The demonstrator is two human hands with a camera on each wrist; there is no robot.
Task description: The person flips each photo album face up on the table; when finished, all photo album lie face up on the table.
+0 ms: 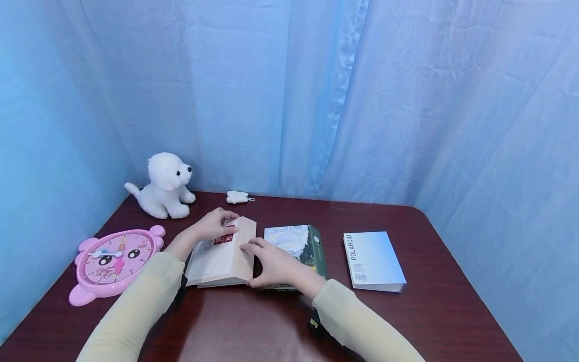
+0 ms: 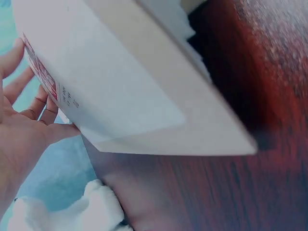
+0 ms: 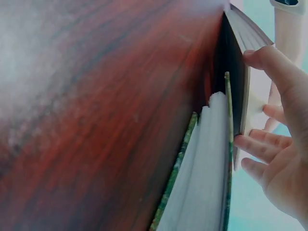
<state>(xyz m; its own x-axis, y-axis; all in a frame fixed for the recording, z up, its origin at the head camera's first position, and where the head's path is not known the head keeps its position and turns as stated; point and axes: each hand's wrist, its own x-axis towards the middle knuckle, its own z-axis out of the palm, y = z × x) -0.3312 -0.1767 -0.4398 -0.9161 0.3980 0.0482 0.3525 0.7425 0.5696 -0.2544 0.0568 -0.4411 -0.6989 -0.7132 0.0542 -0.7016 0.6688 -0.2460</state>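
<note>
A thick cream-white book (image 1: pixel 217 261) with a red label lies tilted on the dark table, its spine toward the right. My left hand (image 1: pixel 211 226) grips its far edge, thumb on the cover beside the label and fingers at the rim. My right hand (image 1: pixel 278 264) holds the spine side, fingertips on the spine and thumb at the near lower corner. In the right wrist view the thumb presses the edge of a cover (image 3: pixel 245 96). Just right of it, partly behind my right hand, lies a green picture-covered book (image 1: pixel 289 244); its white pages (image 3: pixel 207 168) show close below that hand.
A blue-white POLAROID book (image 1: pixel 374 261) lies at the right. On the left are a pink toy clock (image 1: pixel 118 264) and, behind it, a white plush dog (image 1: pixel 167 186). A small white plush keychain (image 1: pixel 237 196) lies near the back edge, before blue curtains (image 1: pixel 244 100).
</note>
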